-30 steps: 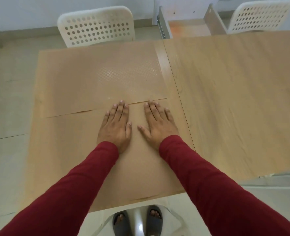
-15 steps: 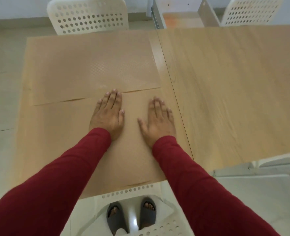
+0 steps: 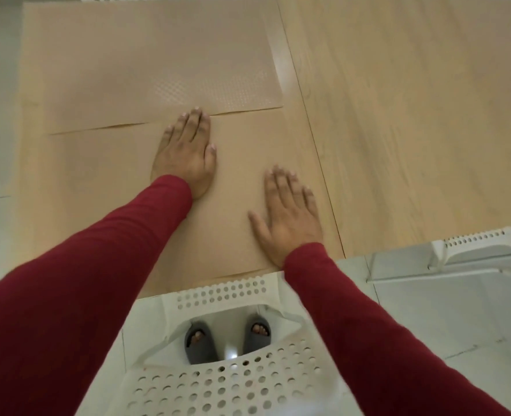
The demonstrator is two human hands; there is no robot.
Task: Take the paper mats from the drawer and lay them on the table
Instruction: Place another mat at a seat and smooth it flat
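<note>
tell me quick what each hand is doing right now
Left hand: open, flat on the near paper mat, holding nothing.
Right hand: open, fingers spread on the same mat, holding nothing.

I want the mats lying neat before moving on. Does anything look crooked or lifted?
Slightly. The far paper mat and the near paper mat meet along a slanted seam, and a thin dark gap there suggests a lifted edge left of the left hand. Both hands lie flat on the near mat; right hand.
</note>
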